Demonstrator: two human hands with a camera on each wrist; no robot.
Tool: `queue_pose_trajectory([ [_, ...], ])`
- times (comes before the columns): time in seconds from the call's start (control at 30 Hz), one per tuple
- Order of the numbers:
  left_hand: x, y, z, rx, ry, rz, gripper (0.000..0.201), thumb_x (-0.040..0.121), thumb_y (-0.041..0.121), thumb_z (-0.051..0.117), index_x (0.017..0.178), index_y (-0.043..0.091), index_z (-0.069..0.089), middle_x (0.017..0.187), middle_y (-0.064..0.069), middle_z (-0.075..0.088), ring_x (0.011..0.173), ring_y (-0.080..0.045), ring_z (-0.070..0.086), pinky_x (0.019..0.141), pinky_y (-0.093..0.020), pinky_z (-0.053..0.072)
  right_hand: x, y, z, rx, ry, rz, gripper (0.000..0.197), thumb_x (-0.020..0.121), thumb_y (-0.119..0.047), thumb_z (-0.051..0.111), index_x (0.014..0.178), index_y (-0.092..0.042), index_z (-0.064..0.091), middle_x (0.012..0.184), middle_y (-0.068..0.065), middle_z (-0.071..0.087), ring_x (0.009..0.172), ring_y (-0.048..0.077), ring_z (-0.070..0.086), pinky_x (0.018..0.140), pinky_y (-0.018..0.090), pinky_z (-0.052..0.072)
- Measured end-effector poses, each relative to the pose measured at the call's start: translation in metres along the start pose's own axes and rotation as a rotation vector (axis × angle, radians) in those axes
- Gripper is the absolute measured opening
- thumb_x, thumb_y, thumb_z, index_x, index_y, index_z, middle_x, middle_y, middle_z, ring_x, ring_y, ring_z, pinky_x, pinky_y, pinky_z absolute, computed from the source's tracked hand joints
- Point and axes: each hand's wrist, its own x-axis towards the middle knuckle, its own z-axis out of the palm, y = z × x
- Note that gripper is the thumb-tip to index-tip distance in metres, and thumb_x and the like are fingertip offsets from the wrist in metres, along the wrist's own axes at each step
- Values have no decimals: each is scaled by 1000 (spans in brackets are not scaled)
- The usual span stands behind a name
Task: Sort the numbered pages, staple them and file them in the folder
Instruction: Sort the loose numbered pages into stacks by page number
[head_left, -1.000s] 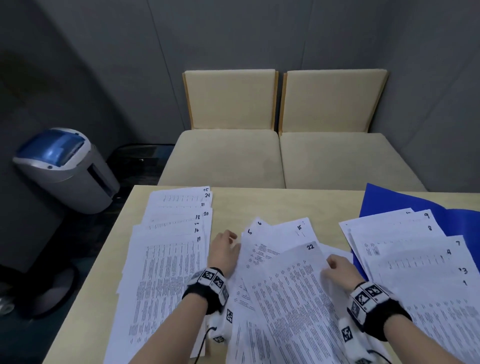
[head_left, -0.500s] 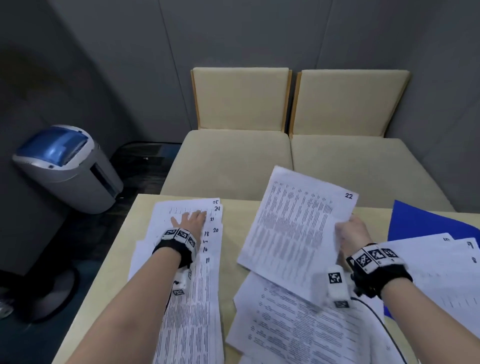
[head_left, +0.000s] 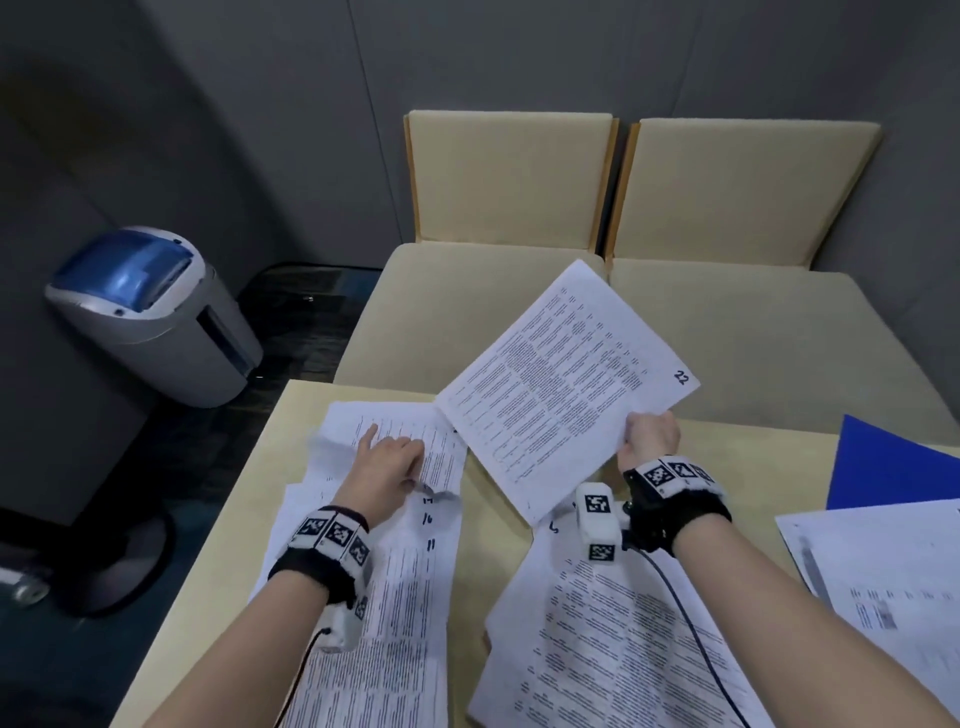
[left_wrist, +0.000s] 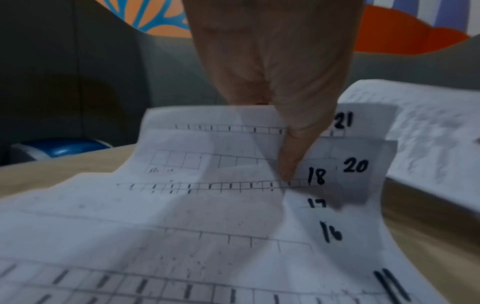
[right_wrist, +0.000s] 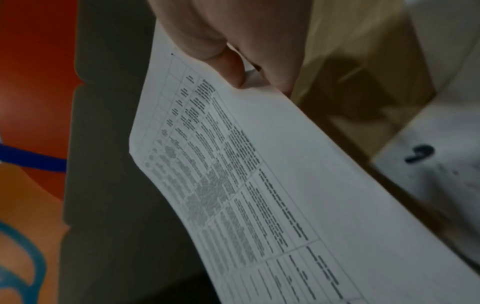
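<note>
Page 22 hangs tilted in the air above the table's far edge; my right hand pinches its right edge between thumb and fingers. The right wrist view shows that right hand on page 22. My left hand is on the fanned left stack, numbered 11 to 21. In the left wrist view the left hand's thumb lies on top by number 18, the fingers tucked under the raised far edge of page 21. A blue folder lies far right.
A loose middle pile of pages lies below page 22, and another fanned stack overlaps the folder. A strip of bare table runs between the stacks. Two beige seats stand beyond the table, a grey-blue bin at left.
My right hand has lifted page 22 off the middle pile and carried it up and leftward. My left hand moved from the middle pile to the left stack and raised its far edge.
</note>
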Motion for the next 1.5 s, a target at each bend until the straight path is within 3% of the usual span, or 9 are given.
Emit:
queue_pose_trajectory([
  [0.13, -16, 2, -10, -32, 67, 52, 28, 78, -3, 55, 76, 20, 39, 72, 10, 39, 76, -15, 44, 116, -36, 10, -14, 25, 30, 9, -86, -23, 37, 85, 9, 40, 117, -1, 56, 112, 15, 63, 93, 27, 61, 67, 27, 51],
  [0.27, -27, 4, -25, -66, 36, 61, 41, 76, -6, 53, 68, 27, 31, 70, 10, 39, 70, -14, 44, 114, -30, 8, -36, 69, 65, -190, -329, 10, 49, 82, 5, 33, 122, -13, 57, 116, 6, 65, 103, 29, 62, 94, 46, 51],
  [0.63, -15, 3, -39, -6, -166, -8, 41, 77, 0, 54, 63, 28, 28, 70, 12, 40, 74, -15, 41, 81, -30, 29, -84, 124, 99, -998, -699, -68, 26, 89, -16, 47, 100, 0, 65, 103, 15, 67, 90, 29, 63, 71, 29, 44],
  [0.77, -12, 3, -24, -15, -194, -34, 26, 81, 9, 60, 75, 25, 41, 99, 4, 48, 89, -21, 49, 83, -29, 34, -91, 118, 102, -1192, -761, -210, 26, 91, -19, 44, 67, -10, 49, 92, 12, 55, 77, 26, 52, 67, 31, 40],
  [0.93, -8, -2, -16, 31, -189, 21, 17, 78, 17, 69, 87, 20, 56, 157, 3, 19, 136, -24, 26, 96, -39, 43, -97, 113, 92, -1288, -848, -411, 25, 96, -20, 36, 79, -15, 52, 121, 18, 45, 81, 29, 52, 79, 34, 46],
  [1.13, -24, -8, -14, -150, -21, 42, 29, 68, -10, 53, 76, 17, 52, 98, 5, 52, 109, -22, 42, 80, -28, 41, -73, 96, 96, -961, -865, -274, 38, 86, 3, 36, 110, -11, 62, 83, -1, 58, 66, 14, 51, 58, 17, 43],
  [1.2, -34, -12, -11, -169, 12, 53, 33, 64, -14, 49, 75, 17, 50, 93, 5, 52, 103, -22, 44, 77, -29, 42, -64, 92, 106, -740, -662, -168, 34, 85, 2, 37, 106, -16, 57, 83, 4, 57, 62, 21, 50, 56, 30, 44],
  [1.33, -44, -16, -8, -189, 15, 45, 30, 62, -14, 48, 77, 11, 55, 95, 1, 55, 100, -20, 42, 79, -28, 40, -71, 86, 129, -614, -708, 52, 44, 86, -1, 57, 123, -19, 40, 71, 9, 51, 46, 16, 39, 37, 16, 32],
  [1.5, -43, -11, -8, -203, 53, 82, 30, 60, -15, 48, 75, 10, 55, 92, -3, 57, 97, -21, 43, 77, -24, 35, -79, 94, 145, -943, -831, -149, 18, 78, -3, 64, 72, -14, 50, 54, 2, 51, 51, 21, 44, 49, 28, 36],
])
